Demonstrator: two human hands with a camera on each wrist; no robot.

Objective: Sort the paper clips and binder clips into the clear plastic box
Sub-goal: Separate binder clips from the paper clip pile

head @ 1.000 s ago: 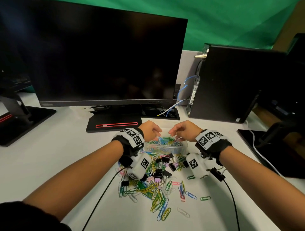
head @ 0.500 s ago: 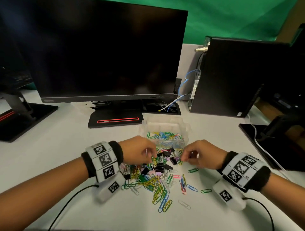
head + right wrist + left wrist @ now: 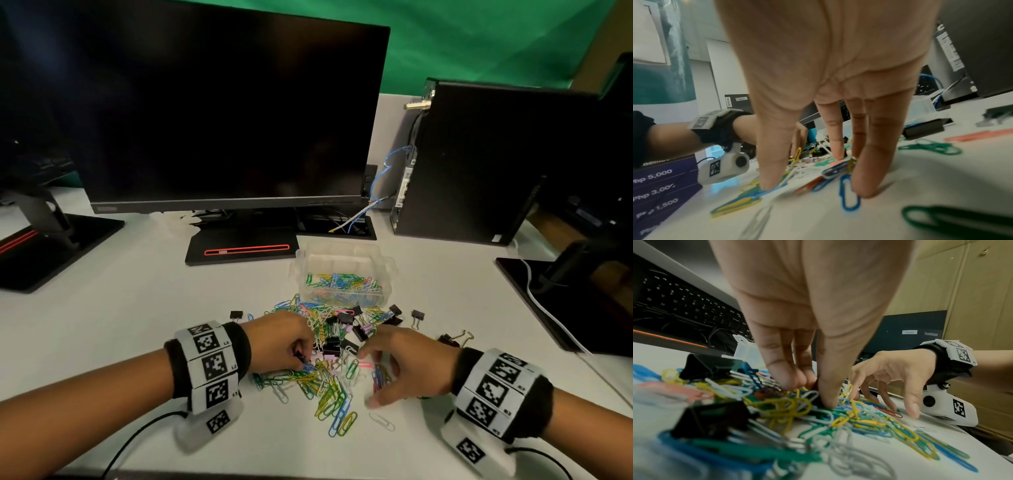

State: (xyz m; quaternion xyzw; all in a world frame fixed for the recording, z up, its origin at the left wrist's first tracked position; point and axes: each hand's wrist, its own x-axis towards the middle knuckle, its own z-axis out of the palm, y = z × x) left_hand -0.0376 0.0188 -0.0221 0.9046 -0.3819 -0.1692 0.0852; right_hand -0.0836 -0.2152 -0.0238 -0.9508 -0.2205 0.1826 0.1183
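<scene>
Near edge: our right hand (image 3: 407, 366) spread, fingertips (image 3: 866, 190) pressing loose paper clips (image 3: 337, 394) flat on desk (image 3: 137, 308), gripping none. Our left hand (image 3: 281, 346) pinching into heap; what it holds, cannot tell. We judge paper clips light, slippery, tangling: pinch at loop. Binder clips (image 3: 334, 344) stiff: take by black body. Far: clear plastic box (image 3: 342, 270), part-filled.

Left hand (image 3: 279, 346) palm down, fingertips (image 3: 791, 379) bunched against thumb in a pinch; what they hold cannot be told. Right hand (image 3: 407, 368) palm down, fingers (image 3: 867, 181) spread, nearly straight, tips pressing down. Both forearms enter from the near edge.
</scene>
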